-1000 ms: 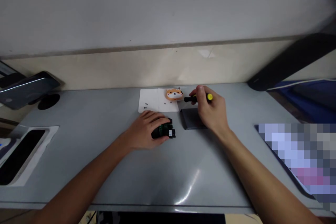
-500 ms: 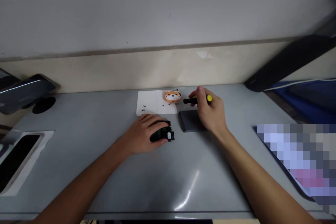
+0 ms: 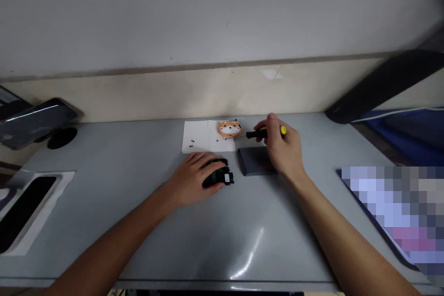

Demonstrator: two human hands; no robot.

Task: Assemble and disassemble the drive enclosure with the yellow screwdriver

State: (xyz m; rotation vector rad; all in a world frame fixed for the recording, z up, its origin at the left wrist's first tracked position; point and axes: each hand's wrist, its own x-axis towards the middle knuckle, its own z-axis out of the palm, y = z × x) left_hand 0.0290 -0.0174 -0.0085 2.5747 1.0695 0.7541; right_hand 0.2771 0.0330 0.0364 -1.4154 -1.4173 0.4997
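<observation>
My left hand (image 3: 194, 179) is wrapped round a small black device (image 3: 219, 177) on the table, with a bit of green circuit board and a white label showing. Its kind is not clear to me. My right hand (image 3: 282, 145) grips a black and yellow screwdriver (image 3: 256, 134), its thin shaft pointing left. The tip reaches a small dark screw (image 3: 226, 138) on white paper (image 3: 196, 132), just below an orange dog-face case (image 3: 229, 128). Several more tiny screws (image 3: 192, 143) lie on the paper. Beneath my right hand is a dark flat box (image 3: 255, 161).
At the left, a phone (image 3: 26, 210) rests on white paper, and another phone (image 3: 38, 122) leans on a round stand (image 3: 62, 138). A blurred-out screen or tablet (image 3: 385, 212) lies at the right. Behind it a dark cylinder (image 3: 378, 85) leans by the wall.
The view has shifted slightly, moving everything a little to the right. The screwdriver tip has stayed by the screw near the orange case. Both hands keep their holds.
</observation>
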